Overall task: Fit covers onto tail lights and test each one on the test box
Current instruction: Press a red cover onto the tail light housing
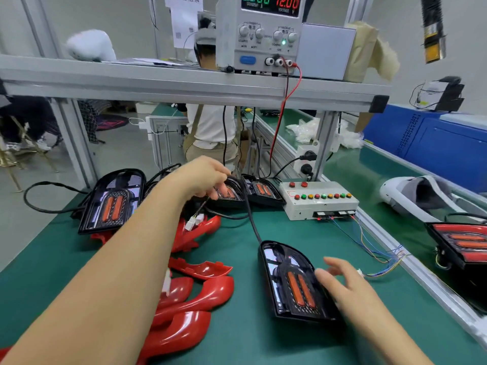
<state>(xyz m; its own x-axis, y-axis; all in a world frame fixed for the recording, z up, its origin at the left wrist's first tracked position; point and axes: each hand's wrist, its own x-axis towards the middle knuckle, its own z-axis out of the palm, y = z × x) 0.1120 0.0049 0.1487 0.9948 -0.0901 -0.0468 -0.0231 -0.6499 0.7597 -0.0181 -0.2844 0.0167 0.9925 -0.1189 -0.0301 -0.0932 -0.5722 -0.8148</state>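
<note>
A black tail light (290, 280) with two orange strips lies on the green mat in front of me. My right hand (342, 283) rests against its right edge with the fingers spread. The light's black cable (250, 219) runs up to my left hand (208, 180), which pinches it above a white connector (193, 222) that hangs below. Several red covers (195, 293) lie in a pile at the lower left. The white test box (316, 201), with its row of coloured buttons, stands at the back right.
More black tail lights (110, 201) lie along the back of the mat. A power supply (266, 32) reading 12.00 sits on the shelf above. Thin coloured wires (369, 246) run from the test box. On the conveyor at right rest a white part (411, 193) and a red tail light (463, 243). A person stands behind the bench.
</note>
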